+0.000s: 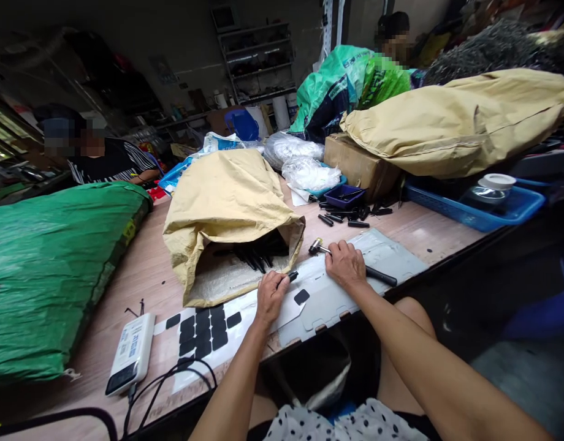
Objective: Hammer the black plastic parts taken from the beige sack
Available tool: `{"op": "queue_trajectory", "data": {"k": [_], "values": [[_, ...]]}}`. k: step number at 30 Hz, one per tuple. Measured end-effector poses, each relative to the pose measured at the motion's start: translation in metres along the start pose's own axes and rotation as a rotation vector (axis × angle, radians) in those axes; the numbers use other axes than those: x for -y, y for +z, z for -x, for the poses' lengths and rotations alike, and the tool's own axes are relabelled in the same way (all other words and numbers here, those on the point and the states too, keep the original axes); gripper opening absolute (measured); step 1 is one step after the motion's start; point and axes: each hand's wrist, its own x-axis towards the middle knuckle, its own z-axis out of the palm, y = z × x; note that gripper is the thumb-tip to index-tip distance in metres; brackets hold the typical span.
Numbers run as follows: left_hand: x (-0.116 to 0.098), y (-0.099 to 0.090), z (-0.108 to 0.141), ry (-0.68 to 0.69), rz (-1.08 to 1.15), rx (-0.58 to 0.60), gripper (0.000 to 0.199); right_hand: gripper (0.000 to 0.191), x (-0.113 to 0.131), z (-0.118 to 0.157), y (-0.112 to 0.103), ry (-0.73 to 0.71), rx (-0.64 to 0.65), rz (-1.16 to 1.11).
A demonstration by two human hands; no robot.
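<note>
Head view: my left hand [271, 296] is pinching a short black part [293, 277] between thumb and fingers, its end pointing right, at the near-right edge of the paper sack's mouth. My right hand [346, 263] has its fingers curled over a small hammer [381, 275]: head on the left toward my left hand, black handle sticking out right. Both are over a grey board [387, 251] at the near edge of the table [148, 257].

Writing: there's print on the white power bank [132, 352], near left, but I can't read it reliably. Lettering on the green bag [330, 73] at the far side, also too blurred to read.

Materials: paper sack [231, 190] is tan, creased, pale woven lining, mouth facing me, dark sticks [257, 254] inside. White sheet [249, 306] left of my left hand carries a block of black rounded squares [203, 331]; one loose square [301, 297] sits just right of that hand. Glossy green woven sack [56, 263] bulges at far left. More black cylinders [358, 224] lie loose beyond the hammer. Right: blue plastic tray [521, 211], slotted sides, clear jar with a white lid [493, 182] in it.
</note>
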Motion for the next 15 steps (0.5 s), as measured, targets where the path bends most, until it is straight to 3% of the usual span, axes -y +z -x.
{"op": "queue_trajectory", "data": {"k": [2,4,5,7,9,10,11,12,15], "values": [[-0.017,-0.007,0.012,-0.023,0.108,-0.046,0.027,0.023,0.001,0.0,0.0,0.001,0.003,0.005],[-0.04,-0.015,0.035,-0.048,0.257,0.021,0.028,0.023,0.001,0.0,0.0,-0.004,0.003,0.005],[-0.05,-0.018,0.05,-0.068,0.338,0.129,0.028,0.023,0.001,0.0,0.0,-0.004,0.002,0.004],[-0.064,-0.015,0.085,-0.135,0.486,0.486,0.031,0.024,0.001,0.0,0.0,-0.004,0.001,0.002],[-0.061,0.003,0.12,-0.269,0.575,0.828,0.036,0.024,0.0,0.001,0.001,-0.006,-0.002,0.0],[-0.053,0.017,0.135,-0.353,0.584,0.918,0.039,0.024,0.0,0.001,0.001,-0.006,-0.002,-0.002],[-0.041,0.033,0.146,-0.46,0.572,0.952,0.041,0.024,0.0,0.001,0.002,-0.008,0.0,-0.003],[-0.026,0.051,0.155,-0.608,0.563,0.889,0.044,0.023,0.0,0.0,0.002,-0.01,0.001,-0.006],[0.021,0.096,0.158,-0.965,0.38,0.539,0.041,0.023,0.0,0.0,0.002,-0.008,0.003,-0.011]]}}
